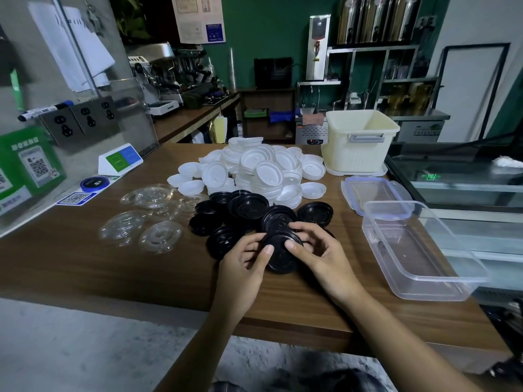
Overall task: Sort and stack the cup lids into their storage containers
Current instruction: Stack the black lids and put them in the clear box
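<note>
Left hand (249,263) and right hand (321,257) both pinching black lids (281,257) just above table (85,267), at near edge of black pile (249,206) — best keeping rims aligned, nesting squarely before moving to clear tub (418,250).

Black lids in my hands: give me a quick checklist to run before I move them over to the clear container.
1. Grip: left hand and right hand both hold the held black lids at the rim: ok.
2. Held lids nested squarely, and how many: fingers cover the edges: cannot tell.
3. Clear container uncovered, with its blue-clipped cover lying behind it: ok.
4. Clear container interior free of lids: ok.
5. Colours kept apart: the loose black lids butt against the white lid pile: not ok.
6. Path to the right across the wooden counter free of lids: ok.
</note>
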`<control>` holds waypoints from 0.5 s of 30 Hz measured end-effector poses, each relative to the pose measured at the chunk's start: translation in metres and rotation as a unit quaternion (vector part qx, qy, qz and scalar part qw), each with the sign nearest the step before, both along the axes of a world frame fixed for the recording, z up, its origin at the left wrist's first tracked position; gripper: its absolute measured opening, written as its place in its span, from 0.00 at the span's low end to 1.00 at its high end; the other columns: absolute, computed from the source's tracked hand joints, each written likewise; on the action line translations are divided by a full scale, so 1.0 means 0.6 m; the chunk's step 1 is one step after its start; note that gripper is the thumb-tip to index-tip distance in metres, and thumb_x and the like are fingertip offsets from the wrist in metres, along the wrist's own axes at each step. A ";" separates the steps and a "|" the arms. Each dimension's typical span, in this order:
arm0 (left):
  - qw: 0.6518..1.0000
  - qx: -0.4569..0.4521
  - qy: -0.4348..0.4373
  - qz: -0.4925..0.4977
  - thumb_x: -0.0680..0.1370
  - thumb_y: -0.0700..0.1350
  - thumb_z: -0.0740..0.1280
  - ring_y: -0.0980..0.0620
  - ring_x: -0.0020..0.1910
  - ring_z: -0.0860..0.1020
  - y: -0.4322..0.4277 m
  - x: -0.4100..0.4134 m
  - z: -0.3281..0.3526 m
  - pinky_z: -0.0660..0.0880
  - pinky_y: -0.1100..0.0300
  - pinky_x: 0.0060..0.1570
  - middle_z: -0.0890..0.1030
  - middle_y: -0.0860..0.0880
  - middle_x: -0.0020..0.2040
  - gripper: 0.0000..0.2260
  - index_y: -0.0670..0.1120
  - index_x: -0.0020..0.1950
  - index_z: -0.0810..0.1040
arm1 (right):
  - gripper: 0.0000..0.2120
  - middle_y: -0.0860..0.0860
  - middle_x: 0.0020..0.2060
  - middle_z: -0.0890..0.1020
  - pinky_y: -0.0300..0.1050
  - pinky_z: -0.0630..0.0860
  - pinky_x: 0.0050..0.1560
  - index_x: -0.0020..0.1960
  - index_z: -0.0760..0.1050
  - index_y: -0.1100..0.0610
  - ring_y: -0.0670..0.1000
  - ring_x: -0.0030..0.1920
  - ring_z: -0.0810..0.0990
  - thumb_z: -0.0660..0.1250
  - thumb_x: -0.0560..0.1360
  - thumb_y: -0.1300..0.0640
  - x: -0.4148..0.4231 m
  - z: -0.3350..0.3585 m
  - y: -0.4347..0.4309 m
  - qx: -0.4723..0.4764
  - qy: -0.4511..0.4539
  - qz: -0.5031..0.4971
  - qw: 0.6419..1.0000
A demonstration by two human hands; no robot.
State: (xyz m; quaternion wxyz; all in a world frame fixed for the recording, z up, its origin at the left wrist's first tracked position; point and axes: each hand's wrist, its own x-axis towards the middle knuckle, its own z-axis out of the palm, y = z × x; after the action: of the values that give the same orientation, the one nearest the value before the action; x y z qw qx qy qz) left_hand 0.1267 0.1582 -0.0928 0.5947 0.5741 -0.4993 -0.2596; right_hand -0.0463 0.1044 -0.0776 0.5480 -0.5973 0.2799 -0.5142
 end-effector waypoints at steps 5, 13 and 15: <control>0.999 -0.021 0.028 0.020 0.78 0.51 0.74 0.55 0.53 0.84 0.004 0.004 -0.002 0.82 0.45 0.58 0.86 0.54 0.52 0.10 0.55 0.58 0.84 | 0.23 0.60 0.52 0.86 0.41 0.81 0.54 0.68 0.77 0.58 0.49 0.50 0.86 0.75 0.75 0.66 -0.002 -0.002 0.000 0.007 0.020 0.030 0.999; 0.977 -0.083 -0.178 0.085 0.77 0.48 0.76 0.59 0.59 0.78 0.015 -0.001 0.012 0.76 0.62 0.59 0.79 0.56 0.58 0.12 0.51 0.60 0.84 | 0.20 0.56 0.49 0.88 0.39 0.81 0.51 0.65 0.78 0.59 0.48 0.49 0.85 0.74 0.75 0.70 0.000 -0.008 -0.008 0.006 0.007 0.005 1.000; 0.949 -0.102 -0.283 0.097 0.77 0.45 0.76 0.56 0.61 0.77 0.018 0.024 0.015 0.73 0.60 0.63 0.78 0.55 0.58 0.12 0.48 0.60 0.84 | 0.20 0.54 0.49 0.87 0.37 0.79 0.52 0.65 0.78 0.60 0.45 0.50 0.84 0.74 0.75 0.71 0.002 -0.008 -0.008 -0.003 0.010 -0.004 1.000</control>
State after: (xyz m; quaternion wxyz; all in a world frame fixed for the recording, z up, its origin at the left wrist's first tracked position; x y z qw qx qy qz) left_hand 0.1411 0.1688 -0.0838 0.5068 0.6058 -0.6127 0.0248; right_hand -0.0452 0.0998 -0.0822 0.5417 -0.6030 0.2862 -0.5108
